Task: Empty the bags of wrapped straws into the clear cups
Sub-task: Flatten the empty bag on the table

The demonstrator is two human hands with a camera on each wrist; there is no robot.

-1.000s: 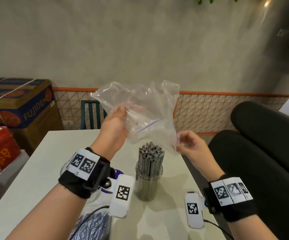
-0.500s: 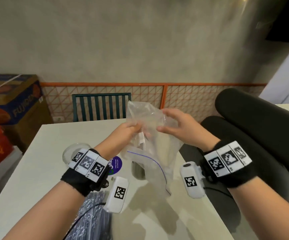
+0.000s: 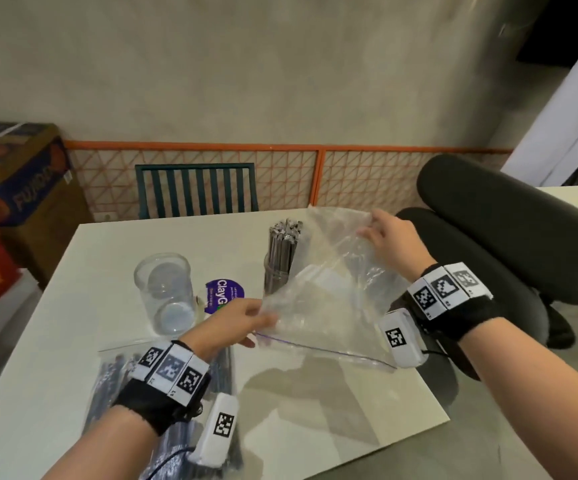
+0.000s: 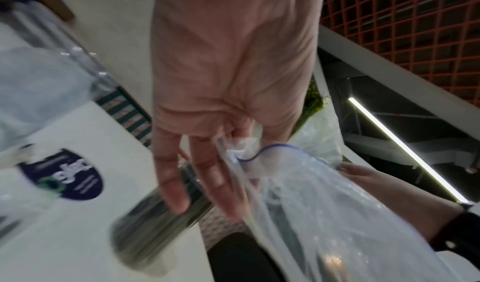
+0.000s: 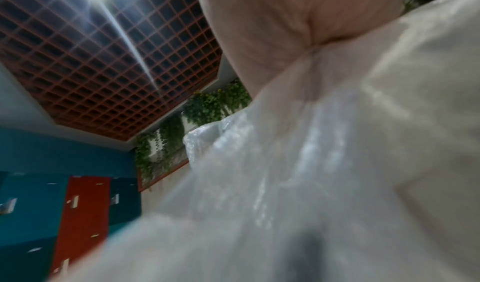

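An empty clear zip bag (image 3: 329, 296) is stretched between both hands low over the white table (image 3: 114, 244). My left hand (image 3: 242, 322) pinches its near corner (image 4: 241, 153). My right hand (image 3: 379, 230) grips its far edge, the plastic bunched under the palm (image 5: 314, 54). Behind the bag stands a clear cup packed with dark wrapped straws (image 3: 282, 258). An empty clear cup (image 3: 166, 292) stands to the left. A full bag of wrapped straws (image 3: 114, 375) lies under my left wrist.
A purple round sticker (image 3: 223, 296) lies between the cups. A dark green chair (image 3: 196, 192) stands behind the table and a black padded chair (image 3: 495, 237) sits close on the right. Cardboard boxes (image 3: 17, 174) are stacked at the left.
The emptied bag has come down from above the full cup and been pulled out flat between my hands. My right hand moved to the far edge; the view tilted down.
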